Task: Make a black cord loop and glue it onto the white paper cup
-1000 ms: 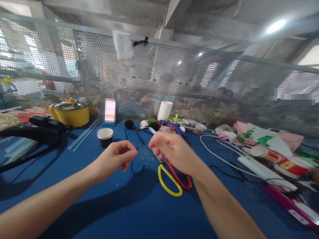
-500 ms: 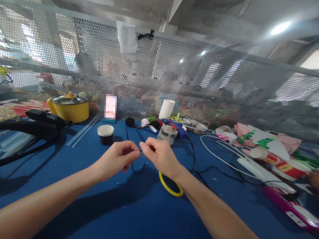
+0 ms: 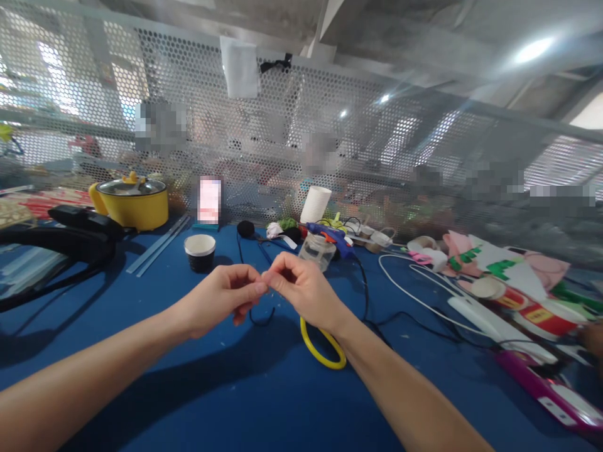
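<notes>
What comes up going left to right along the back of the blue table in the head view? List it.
yellow pot → black paper cup → white roll → blue glue gun → white cable → red tin

I see a blue table [image 3: 141, 351] under my hands. A yellow scissor handle [image 3: 322, 353] lies on it just below my right wrist. Beyond my left hand stands a dark paper cup [image 3: 200, 252], further left a yellow pot [image 3: 132, 204]. Past my right hand sit a clear jar [image 3: 317, 252] and a blue glue gun [image 3: 330, 237]; a white cable [image 3: 414, 295] loops off to the right.
</notes>
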`<move>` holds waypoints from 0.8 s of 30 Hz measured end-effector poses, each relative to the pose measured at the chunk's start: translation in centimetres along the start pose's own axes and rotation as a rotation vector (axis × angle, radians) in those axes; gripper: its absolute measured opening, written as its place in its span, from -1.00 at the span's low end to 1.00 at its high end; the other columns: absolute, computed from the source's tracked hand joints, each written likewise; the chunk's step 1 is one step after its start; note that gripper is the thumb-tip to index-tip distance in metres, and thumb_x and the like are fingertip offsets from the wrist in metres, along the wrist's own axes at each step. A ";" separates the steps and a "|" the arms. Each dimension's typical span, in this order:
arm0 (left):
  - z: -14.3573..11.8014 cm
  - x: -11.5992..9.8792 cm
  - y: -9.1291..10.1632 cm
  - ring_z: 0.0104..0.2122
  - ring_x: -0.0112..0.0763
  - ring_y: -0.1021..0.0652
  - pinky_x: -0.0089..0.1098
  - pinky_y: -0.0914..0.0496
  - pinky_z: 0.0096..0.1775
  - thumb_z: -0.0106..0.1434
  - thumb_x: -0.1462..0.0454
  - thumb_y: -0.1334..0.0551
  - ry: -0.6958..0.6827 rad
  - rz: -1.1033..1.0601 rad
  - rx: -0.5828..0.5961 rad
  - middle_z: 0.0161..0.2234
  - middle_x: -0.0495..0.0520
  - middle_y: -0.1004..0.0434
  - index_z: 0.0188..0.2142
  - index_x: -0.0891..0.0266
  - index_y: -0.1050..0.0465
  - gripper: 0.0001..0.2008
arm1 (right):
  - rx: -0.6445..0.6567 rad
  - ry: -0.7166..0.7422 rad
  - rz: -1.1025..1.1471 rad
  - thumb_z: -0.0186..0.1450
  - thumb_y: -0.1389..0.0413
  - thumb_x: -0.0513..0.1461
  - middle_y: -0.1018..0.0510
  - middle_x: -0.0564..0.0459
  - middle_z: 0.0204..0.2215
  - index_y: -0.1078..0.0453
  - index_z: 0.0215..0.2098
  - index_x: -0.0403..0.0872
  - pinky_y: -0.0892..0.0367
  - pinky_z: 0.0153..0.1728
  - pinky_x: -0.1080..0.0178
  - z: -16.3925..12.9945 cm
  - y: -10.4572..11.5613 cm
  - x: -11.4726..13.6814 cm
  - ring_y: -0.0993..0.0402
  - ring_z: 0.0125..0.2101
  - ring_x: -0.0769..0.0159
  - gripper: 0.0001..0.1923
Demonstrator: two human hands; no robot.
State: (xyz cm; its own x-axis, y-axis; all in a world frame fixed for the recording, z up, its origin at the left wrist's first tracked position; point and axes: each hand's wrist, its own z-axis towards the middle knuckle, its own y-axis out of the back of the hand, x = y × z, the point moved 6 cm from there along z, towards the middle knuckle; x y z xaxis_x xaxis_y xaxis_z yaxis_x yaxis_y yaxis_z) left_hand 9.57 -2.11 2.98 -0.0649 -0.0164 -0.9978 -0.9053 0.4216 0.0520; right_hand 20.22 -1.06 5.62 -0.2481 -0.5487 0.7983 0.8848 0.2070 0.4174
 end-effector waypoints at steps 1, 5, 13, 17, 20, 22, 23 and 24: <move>0.0 0.0 0.0 -0.72 -0.66 -0.22 -0.58 -0.15 -0.69 0.05 0.18 -0.18 -0.003 0.004 0.005 -0.71 -0.17 -0.19 -0.55 0.28 -0.24 -0.79 | -0.012 0.002 -0.014 0.15 -0.05 -0.12 -0.28 0.17 -0.64 -0.22 -0.57 -0.12 -0.11 -0.58 0.40 0.0 -0.1 0.0 -0.13 -0.61 0.52 -0.74; -0.1 0.2 0.1 -0.73 -0.66 -0.22 -0.57 -0.16 -0.68 0.07 0.18 -0.17 -0.013 0.013 0.008 -0.70 -0.17 -0.20 -0.52 0.28 -0.25 -0.80 | -0.056 -0.010 -0.026 0.16 -0.03 -0.10 -0.24 0.19 -0.67 -0.17 -0.59 -0.11 -0.09 -0.60 0.40 0.0 -0.2 -0.3 -0.10 -0.63 0.52 -0.71; -0.1 0.2 -0.1 -0.73 -0.67 -0.22 -0.58 -0.12 -0.71 -0.01 0.16 -0.23 0.014 -0.103 -0.004 -0.70 -0.16 -0.21 -0.55 0.28 -0.23 -0.75 | 0.044 -0.126 0.091 0.09 0.06 0.14 -0.30 0.13 -0.61 -0.25 -0.46 -0.13 -0.13 -0.63 0.39 0.2 0.0 -1.1 -0.18 -0.63 0.50 -0.52; -0.1 0.2 -0.1 -0.73 -0.67 -0.21 -0.58 -0.12 -0.71 -0.02 0.15 -0.24 0.026 -0.107 -0.010 -0.70 -0.16 -0.21 -0.54 0.28 -0.25 -0.76 | 0.082 -0.173 0.040 0.14 0.34 0.20 -0.28 0.09 -0.65 -0.25 -0.54 -0.15 -0.13 -0.64 0.38 0.2 0.6 -1.3 -0.19 -0.65 0.49 -0.35; 0.0 0.3 -0.1 -0.73 -0.67 -0.20 -0.58 -0.12 -0.70 0.00 0.17 -0.23 0.024 -0.081 -0.005 -0.69 -0.16 -0.21 -0.52 0.28 -0.26 -0.78 | 0.121 -0.058 -0.097 0.20 0.22 0.11 -0.23 0.15 -0.72 -0.19 -0.65 -0.13 -0.10 -0.61 0.39 0.1 0.2 -0.5 -0.14 -0.66 0.51 -0.45; 0.0 0.3 0.0 -0.72 -0.67 -0.20 -0.58 -0.13 -0.70 0.01 0.18 -0.21 0.017 -0.047 -0.001 -0.69 -0.17 -0.21 -0.52 0.28 -0.27 -0.79 | 0.106 -0.019 -0.156 0.21 0.11 0.02 -0.20 0.18 -0.74 -0.17 -0.68 -0.13 -0.08 -0.60 0.40 0.1 0.0 -0.2 -0.12 -0.66 0.52 -0.53; 0.0 0.4 0.0 -0.72 -0.67 -0.21 -0.58 -0.14 -0.69 0.03 0.18 -0.20 0.015 -0.028 0.005 -0.69 -0.17 -0.21 -0.52 0.28 -0.27 -0.80 | 0.098 -0.022 -0.168 0.21 0.08 -0.02 -0.21 0.18 -0.74 -0.17 -0.68 -0.13 -0.08 -0.60 0.40 0.1 0.0 -0.1 -0.12 -0.67 0.53 -0.56; 0.0 0.4 0.0 -0.72 -0.66 -0.22 -0.58 -0.14 -0.69 0.04 0.18 -0.19 0.014 -0.010 0.011 -0.70 -0.16 -0.20 -0.53 0.29 -0.27 -0.80 | 0.097 -0.036 -0.164 0.22 0.07 -0.05 -0.22 0.18 -0.73 -0.18 -0.67 -0.13 -0.08 -0.60 0.40 0.0 -0.1 -0.1 -0.13 -0.67 0.53 -0.59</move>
State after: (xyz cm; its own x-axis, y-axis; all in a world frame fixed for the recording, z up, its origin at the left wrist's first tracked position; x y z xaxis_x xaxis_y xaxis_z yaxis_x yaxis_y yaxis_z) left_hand 9.52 -2.06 2.61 -0.0621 -0.0331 -0.9975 -0.9013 0.4312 0.0418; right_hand 20.17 -0.97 5.49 -0.4012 -0.5523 0.7308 0.7898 0.1954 0.5813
